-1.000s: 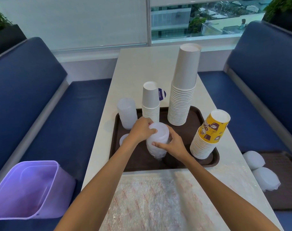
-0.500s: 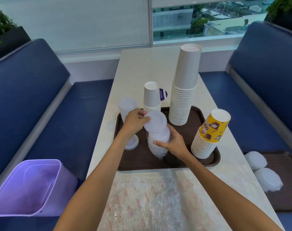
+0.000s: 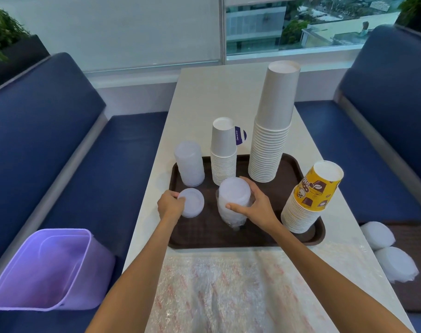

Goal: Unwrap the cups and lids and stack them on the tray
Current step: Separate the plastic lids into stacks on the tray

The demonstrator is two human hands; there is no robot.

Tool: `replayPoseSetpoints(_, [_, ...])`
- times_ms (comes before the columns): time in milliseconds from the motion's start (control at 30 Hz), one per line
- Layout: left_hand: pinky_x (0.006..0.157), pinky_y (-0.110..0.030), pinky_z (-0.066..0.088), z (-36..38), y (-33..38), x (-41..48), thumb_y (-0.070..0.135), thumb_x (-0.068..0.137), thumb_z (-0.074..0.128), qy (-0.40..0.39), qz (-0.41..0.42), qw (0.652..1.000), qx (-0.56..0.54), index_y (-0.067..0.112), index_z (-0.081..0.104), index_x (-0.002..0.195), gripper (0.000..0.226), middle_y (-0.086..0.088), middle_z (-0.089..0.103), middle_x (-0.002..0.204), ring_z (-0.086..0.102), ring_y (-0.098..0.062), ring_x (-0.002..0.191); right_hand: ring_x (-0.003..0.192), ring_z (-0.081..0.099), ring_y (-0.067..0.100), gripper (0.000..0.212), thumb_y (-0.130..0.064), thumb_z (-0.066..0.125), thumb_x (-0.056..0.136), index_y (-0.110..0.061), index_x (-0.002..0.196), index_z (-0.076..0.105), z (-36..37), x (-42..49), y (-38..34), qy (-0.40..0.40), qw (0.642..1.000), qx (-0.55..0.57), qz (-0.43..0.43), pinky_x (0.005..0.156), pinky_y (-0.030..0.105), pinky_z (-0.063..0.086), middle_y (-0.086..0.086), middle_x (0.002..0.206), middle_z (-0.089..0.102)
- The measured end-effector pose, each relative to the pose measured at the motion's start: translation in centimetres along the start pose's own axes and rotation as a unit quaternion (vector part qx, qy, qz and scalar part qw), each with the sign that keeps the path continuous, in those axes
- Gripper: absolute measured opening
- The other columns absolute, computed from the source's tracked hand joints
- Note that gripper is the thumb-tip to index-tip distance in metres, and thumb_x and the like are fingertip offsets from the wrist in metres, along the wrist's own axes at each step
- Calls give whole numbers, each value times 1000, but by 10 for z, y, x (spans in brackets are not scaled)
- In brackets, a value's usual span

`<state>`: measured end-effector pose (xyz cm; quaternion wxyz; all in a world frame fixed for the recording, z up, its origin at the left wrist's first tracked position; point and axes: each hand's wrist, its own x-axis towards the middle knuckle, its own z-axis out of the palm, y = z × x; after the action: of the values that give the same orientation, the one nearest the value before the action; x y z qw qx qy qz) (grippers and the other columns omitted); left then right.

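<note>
Nearest the person, a crinkled plastic sheet [image 3: 228, 292] covers the table's near end, and the brown tray [image 3: 228, 241] begins just beyond it at 12 o'clock. On the tray the right hand [image 3: 255, 209] wraps the sleeve of lids [image 3: 233, 200], with the thumb across its near side and the fingers curled round the far side. The sleeve stands upright, its long axis vertical, with loose wrap bunched at its foot on the tray. At 9 o'clock from the sleeve, near but apart, a flat lid [image 3: 192, 205] lies on the tray floor. Whether it is one lid or a low pile cannot be told. The left hand [image 3: 171, 205] pinches its left rim, fingers curled over the edge.

The coming move likely turns on that sideways gap. Lids would come off the top of the sleeve and go down at 9 o'clock, so the left hand, at the landing spot, is the nearer one, while the right hand steadies the sleeve.

Farther off, at 12 o'clock from the left hand, the unwrapped lid stack [image 3: 189, 164] stands at the tray's far left corner. The small white cups [image 3: 224, 152] rise just behind the sleeve. The tall white cups [image 3: 269, 131] stand at its 1 o'clock, and the yellow cups [image 3: 310, 198] lean at its 3 o'clock.
</note>
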<state>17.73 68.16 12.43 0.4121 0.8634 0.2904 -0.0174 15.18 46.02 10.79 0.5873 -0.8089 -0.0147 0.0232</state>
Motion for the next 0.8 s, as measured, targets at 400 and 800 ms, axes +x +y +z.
replayPoseSetpoints(400, [97,-34,45,15,-18,2,25,97,52,16,124,982,143,8,45,134,41,-13,43,136,47,-28,121,124,40,10,80,-31,82,71,-31,136,37,-1,-1,0,-9,1000,-1,-1,106,36,39,-8,139,44])
replayPoseSetpoints(800, [101,-40,40,24,-31,3,33,80,73,-76,194,961,183,16,31,141,76,-11,36,142,39,-28,127,124,40,10,80,-28,82,71,-28,138,37,-3,-4,-5,-14,1000,3,8,108,38,39,-7,138,44])
